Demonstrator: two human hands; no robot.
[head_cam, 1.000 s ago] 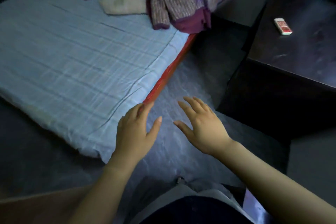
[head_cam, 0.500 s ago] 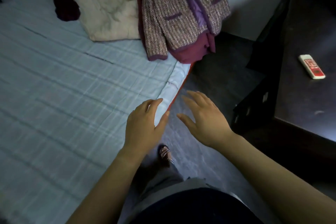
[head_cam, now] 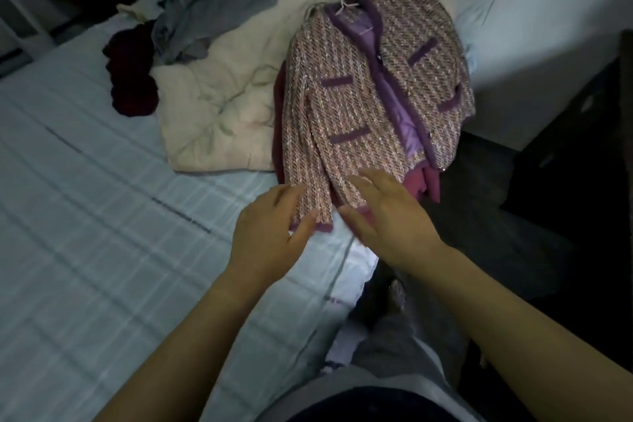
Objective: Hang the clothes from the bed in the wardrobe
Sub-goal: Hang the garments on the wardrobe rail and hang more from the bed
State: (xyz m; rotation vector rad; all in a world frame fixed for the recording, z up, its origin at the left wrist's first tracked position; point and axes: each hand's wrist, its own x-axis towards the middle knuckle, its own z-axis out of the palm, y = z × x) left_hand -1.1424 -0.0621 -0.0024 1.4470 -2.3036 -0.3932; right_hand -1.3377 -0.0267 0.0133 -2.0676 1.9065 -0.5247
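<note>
A person stands at the edge of a bed (head_cam: 102, 216) with both arms stretched forward. The left hand (head_cam: 270, 226) is open, fingers loosely spread and thumb apart. The sleeve cuff of a pink and purple tweed jacket (head_cam: 370, 89) lies right at its fingertips, between forefinger and thumb, though it is not possible to tell whether skin touches cloth. The right hand (head_cam: 387, 216) is also open, fingers straight and close together, hovering over the jacket's lower hem and holding nothing.

The jacket lies front up just beyond the fingers, near the bed's side edge, on top of a magenta garment (head_cam: 424, 178) that peeks out past the right fingertips. A thin hanger (head_cam: 342, 5) shows at the collar, the end farthest from the fingers. Beyond the left fingers sit a cream quilted piece (head_cam: 222, 96), a grey garment (head_cam: 219, 10) and a dark red one (head_cam: 132, 79).

The jacket looks thick and lined — soft, with some weight, and rough enough not to slip in the hand. The safest hold is probably the hanger hook or the shoulders. Lifting by the cuff would likely drag it off the hanger.
</note>
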